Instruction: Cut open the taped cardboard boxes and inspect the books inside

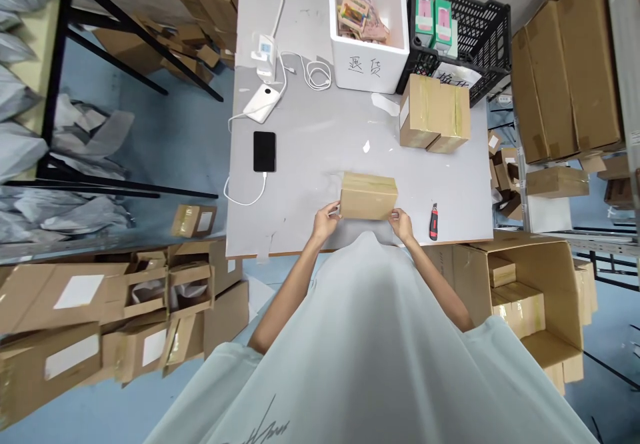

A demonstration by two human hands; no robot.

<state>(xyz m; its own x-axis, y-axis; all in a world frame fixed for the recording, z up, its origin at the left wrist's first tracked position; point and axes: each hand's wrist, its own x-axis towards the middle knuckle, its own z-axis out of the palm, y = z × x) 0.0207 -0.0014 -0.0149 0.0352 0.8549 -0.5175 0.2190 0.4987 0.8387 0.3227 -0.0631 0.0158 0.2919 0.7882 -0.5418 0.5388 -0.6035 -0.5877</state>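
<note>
A small taped cardboard box lies on the grey table near its front edge. My left hand grips the box's left end with curled fingers. My right hand holds its right end the same way. A red and black utility knife lies on the table just right of my right hand. A second, larger taped box stands further back on the right.
A black phone on a white cable, a white power bank and a charger lie at the table's left. A white bin and a black crate stand at the back. Cardboard boxes crowd the floor on both sides.
</note>
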